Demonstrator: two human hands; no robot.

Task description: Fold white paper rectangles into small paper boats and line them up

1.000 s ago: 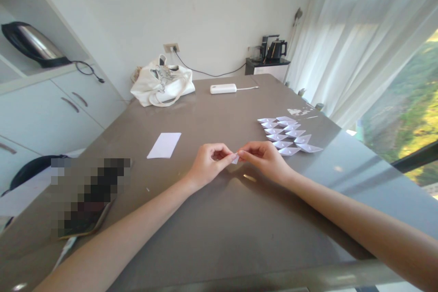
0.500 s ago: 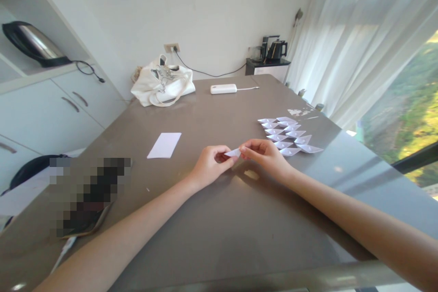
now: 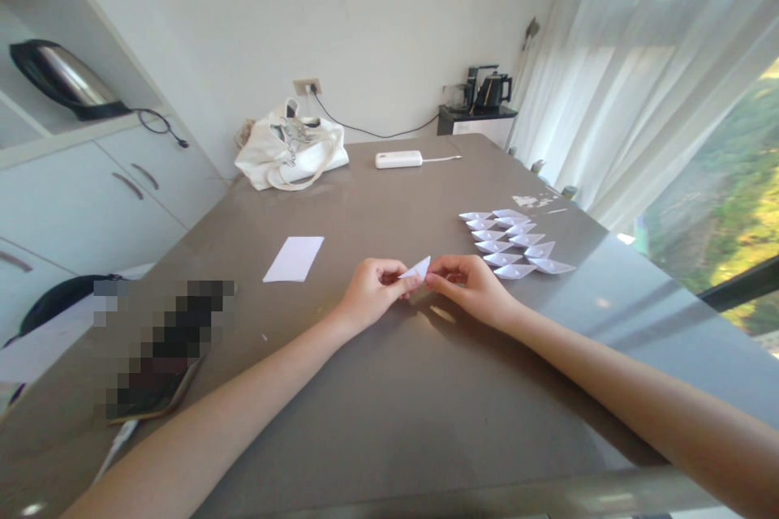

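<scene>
A small folded piece of white paper (image 3: 417,268) is held just above the table between my two hands. My left hand (image 3: 378,289) pinches its left side between thumb and fingers. At its right edge, the thumb and forefinger of my right hand (image 3: 473,284) close on the paper's lower corner. The paper now shows a pointed triangular shape. Several folded paper boats (image 3: 510,246) stand in two rows to the right, beyond my right hand. On the left lies a stack of white paper sheets (image 3: 293,259).
A blurred-out phone (image 3: 164,365) with a cable lies at the table's left. Farther back are a white bag (image 3: 292,150) and a white power bank (image 3: 398,160). A kettle (image 3: 492,91) stands behind the table (image 3: 389,422); curtains hang at the right.
The folded paper has turned, its tip now pointing up to the right. My right hand has dropped slightly, its fingers shifting to the paper's lower right corner.
</scene>
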